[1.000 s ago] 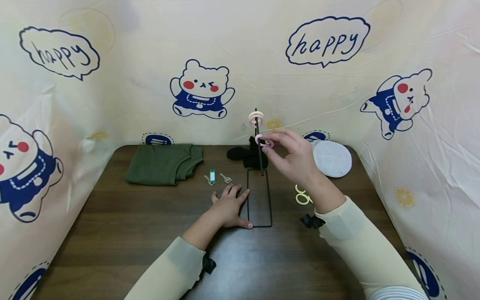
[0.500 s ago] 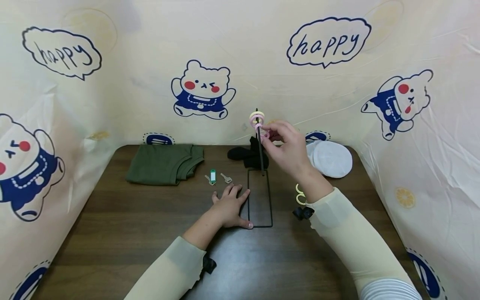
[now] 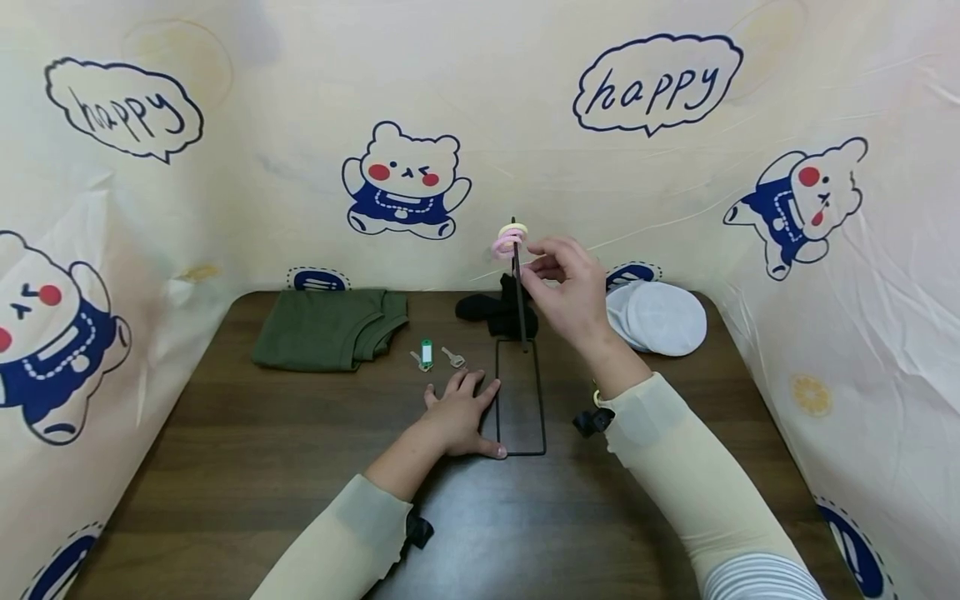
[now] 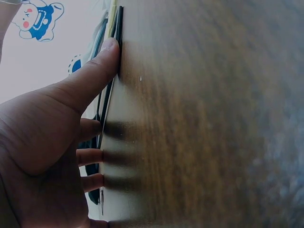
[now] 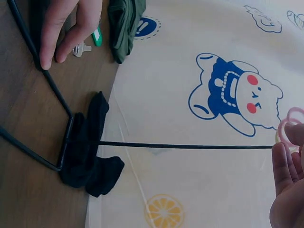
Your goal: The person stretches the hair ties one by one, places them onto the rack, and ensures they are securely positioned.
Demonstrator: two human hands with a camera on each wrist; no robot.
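Observation:
A black wire stand [image 3: 543, 408] has a rectangular base on the table and a tall upright rod. Pink and pale yellow rings [image 3: 506, 242] hang near the rod's top. My right hand [image 3: 573, 287] is raised just right of the rod, thumb and forefinger slightly apart beside the rings, with nothing seen between them. In the right wrist view, its fingertips overlap the pink ring [image 5: 295, 114]. My left hand [image 3: 457, 417] lies with fingers spread, its thumb and a fingertip touching the left side of the base. A yellow ring piece [image 3: 597, 395] is mostly hidden behind my right wrist.
Black socks [image 3: 487, 308] lie behind the base. A folded green cloth [image 3: 322, 329] is at the back left, with a green-tagged key [image 3: 426, 354] and a loose key [image 3: 453, 357] nearer. Round white pieces [image 3: 666, 318] lie at the back right, before a printed curtain [image 3: 262, 208].
My right hand has carried a pink double ring up and left to the rod's top, where it now hangs with the others, and its fingers have parted from it. My left hand stays put.

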